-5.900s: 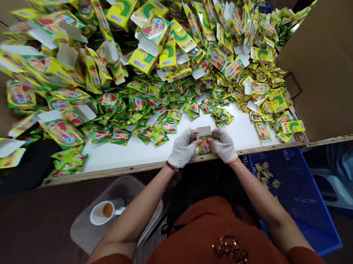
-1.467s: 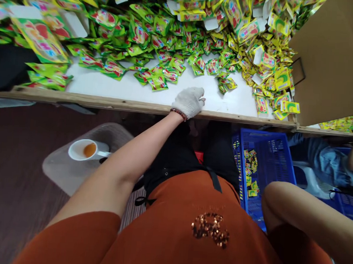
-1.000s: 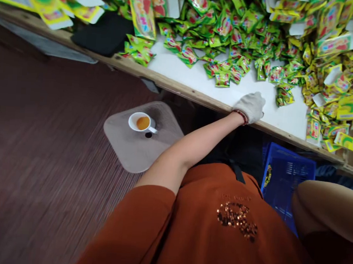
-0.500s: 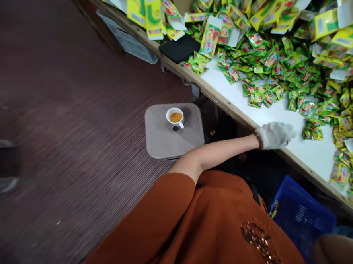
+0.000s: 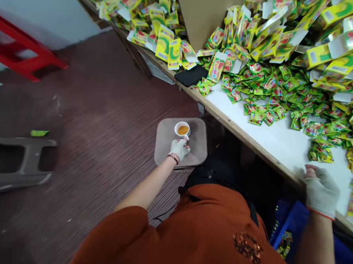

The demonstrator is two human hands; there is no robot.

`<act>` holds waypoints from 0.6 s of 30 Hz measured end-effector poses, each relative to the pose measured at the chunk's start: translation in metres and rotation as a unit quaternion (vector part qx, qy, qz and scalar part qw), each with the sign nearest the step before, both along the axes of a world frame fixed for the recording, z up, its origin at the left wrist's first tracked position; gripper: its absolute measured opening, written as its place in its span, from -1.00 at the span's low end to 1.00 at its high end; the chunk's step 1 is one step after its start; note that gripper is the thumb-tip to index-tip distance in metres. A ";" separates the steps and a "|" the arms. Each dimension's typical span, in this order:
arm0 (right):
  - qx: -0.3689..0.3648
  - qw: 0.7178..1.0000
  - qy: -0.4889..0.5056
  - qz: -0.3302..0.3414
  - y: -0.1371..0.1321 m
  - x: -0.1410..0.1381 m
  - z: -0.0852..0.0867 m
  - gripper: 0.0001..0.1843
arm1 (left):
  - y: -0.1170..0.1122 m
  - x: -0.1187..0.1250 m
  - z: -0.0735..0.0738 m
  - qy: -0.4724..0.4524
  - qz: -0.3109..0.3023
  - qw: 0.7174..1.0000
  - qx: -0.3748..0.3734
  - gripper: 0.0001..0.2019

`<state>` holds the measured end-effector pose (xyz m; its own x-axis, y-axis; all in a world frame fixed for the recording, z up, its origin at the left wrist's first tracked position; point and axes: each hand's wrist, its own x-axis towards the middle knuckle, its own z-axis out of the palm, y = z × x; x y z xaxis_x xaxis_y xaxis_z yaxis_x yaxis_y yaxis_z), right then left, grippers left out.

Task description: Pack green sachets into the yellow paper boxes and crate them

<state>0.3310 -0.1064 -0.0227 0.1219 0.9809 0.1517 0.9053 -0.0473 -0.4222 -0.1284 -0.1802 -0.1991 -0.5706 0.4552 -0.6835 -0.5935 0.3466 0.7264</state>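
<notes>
A white cup (image 5: 177, 125) of orange-brown drink stands upright on a grey-brown stool (image 5: 163, 147). My left hand (image 5: 180, 149), in a pale fingerless glove, reaches over the stool with its fingertips at the cup's handle; the fingers look partly spread rather than closed round it. My right hand (image 5: 323, 189), gloved too, is at the table's front edge, its fingers bent and smeared by motion, so its grip is unclear. Beyond it lies a small group of green candy packets (image 5: 321, 151) on the white tabletop (image 5: 279, 142).
Many green packets (image 5: 269, 82) and yellow boxes (image 5: 339, 62) heap the table. A black flat object (image 5: 191, 76) lies near its wooden edge. A cardboard panel (image 5: 198, 18) stands behind. Blue crates (image 5: 293, 219) sit under the table. A red stool (image 5: 23, 49) and grey stool (image 5: 28, 158) stand left.
The left hand has moved from the table edge down and left to the cup. My right hand has come into view at the table edge. The camera view has shifted left.
</notes>
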 end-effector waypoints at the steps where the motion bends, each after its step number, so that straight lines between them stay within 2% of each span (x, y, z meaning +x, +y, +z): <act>1: -0.016 1.000 0.006 -0.008 0.005 -0.003 -0.008 -0.53 | 0.004 -0.002 -0.001 -0.018 0.004 1.000 0.001 -0.75; 4: -0.034 0.999 -0.013 0.019 0.011 -0.011 -0.023 -0.52 | 0.012 0.002 0.000 -0.052 0.011 0.999 0.005 -0.75; 8: -0.014 0.997 -0.038 0.064 0.009 -0.010 -0.030 -0.56 | 0.019 0.012 0.000 -0.070 0.017 0.997 -0.015 -0.73; 13: 0.000 0.994 -0.048 0.101 0.011 -0.005 -0.030 -0.62 | 0.033 0.020 -0.002 -0.048 0.043 0.997 -0.047 -0.82; 18: -0.008 0.992 -0.056 0.114 0.011 -0.007 -0.023 -0.62 | 0.035 0.026 0.001 -0.030 0.061 0.998 -0.018 -0.80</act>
<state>0.3239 -0.0955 -0.0461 -0.1193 0.9834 0.1367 0.9344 0.1578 -0.3193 -0.1025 -0.1454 -0.1982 -0.5769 0.3596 -0.7334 -0.6754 0.2949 0.6759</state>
